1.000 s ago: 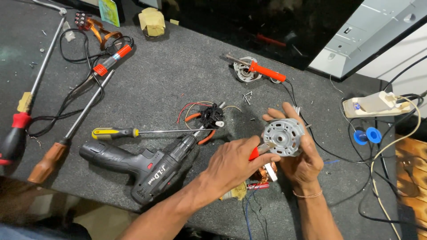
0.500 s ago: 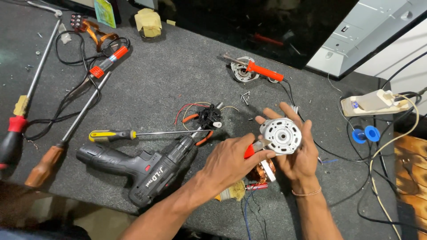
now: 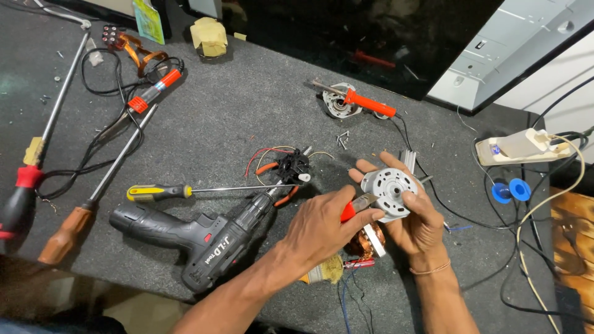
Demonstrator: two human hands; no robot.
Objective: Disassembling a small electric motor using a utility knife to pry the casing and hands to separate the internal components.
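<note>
- The right grip (image 3: pixel 416 218) is closed around a round silver motor housing (image 3: pixel 388 192), held face-up just right of the frame's centre, fingers spread behind its rim.
- The left grip (image 3: pixel 328 224) is wrapped tight on a red-handled tool (image 3: pixel 348 211), whose metal tip meets the housing's left edge (what kind of tool it is cannot be told, since the hand covers most of it).
- Just below the two hands, a copper-wound motor part (image 3: pixel 365 241) lies on the dark grey worktop (image 3: pixel 235 117), with a small brush (image 3: pixel 327 271) beside it.
- Left of the hands lies a black cordless drill (image 3: pixel 198 238), its chuck pointing up and right.
- Above the drill lies a yellow-and-black screwdriver (image 3: pixel 179 191); its shaft runs right toward a black plastic part with red and yellow wires (image 3: pixel 291 167).
- In the upper middle, a second motor part (image 3: pixel 337 102) sits under an orange-handled tool (image 3: pixel 365 102); loose screws (image 3: pixel 341 139) lie just below it.
- At the left edge lie a wooden-handled screwdriver (image 3: pixel 93 201) and a red-handled long screwdriver (image 3: pixel 31 167), amid black cable.
- At the right, a cream power strip (image 3: pixel 520 147) lies above two blue rolls of tape (image 3: pixel 510 190).
</note>
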